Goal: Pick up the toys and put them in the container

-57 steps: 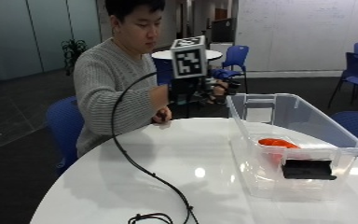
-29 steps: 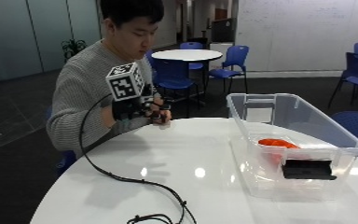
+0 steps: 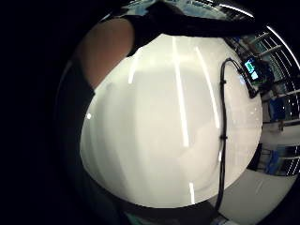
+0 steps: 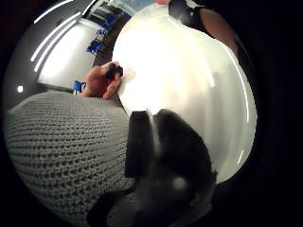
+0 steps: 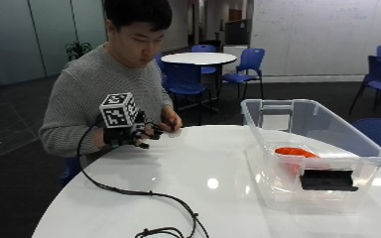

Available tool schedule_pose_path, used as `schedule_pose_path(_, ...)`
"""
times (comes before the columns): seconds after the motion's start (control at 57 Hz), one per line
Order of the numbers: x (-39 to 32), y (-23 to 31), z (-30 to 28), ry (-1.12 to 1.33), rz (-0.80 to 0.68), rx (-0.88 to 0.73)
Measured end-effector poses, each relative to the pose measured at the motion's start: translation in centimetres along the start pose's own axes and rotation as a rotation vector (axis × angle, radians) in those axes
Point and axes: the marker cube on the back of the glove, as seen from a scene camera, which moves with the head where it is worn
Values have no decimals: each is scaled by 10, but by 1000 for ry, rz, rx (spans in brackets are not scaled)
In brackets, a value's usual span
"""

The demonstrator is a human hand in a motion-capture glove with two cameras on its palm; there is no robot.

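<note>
My gloved right hand (image 5: pixel 132 135) hovers over white table (image 5: pixel 197 173) edge near my chest, fingers loosely curled, holding nothing. Orange toy (image 5: pixel 295 151) sits inside clear container (image 5: pixel 276 111) on table's far side. Bare left hand (image 5: pixel 170 121) pinches small dark obj, can't ID it.

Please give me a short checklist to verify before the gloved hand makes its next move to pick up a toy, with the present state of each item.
1. Gloved right hand free, holding nothing: ok; fingers loosely curled above the white table.
2. Clear container standing open, no lid: ok.
3. Orange toy already inside the container: ok.
4. Toy left on the table to pick up: not ok; none shows.
5. Small dark thing pinched in the bare hand: cannot tell whether it is a toy.
6. Path from hand to container unobstructed: ok.
</note>
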Motion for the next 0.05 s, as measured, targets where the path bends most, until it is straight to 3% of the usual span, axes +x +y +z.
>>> schedule_pose_path(0.053,0,-2,-1,-5,2,6)
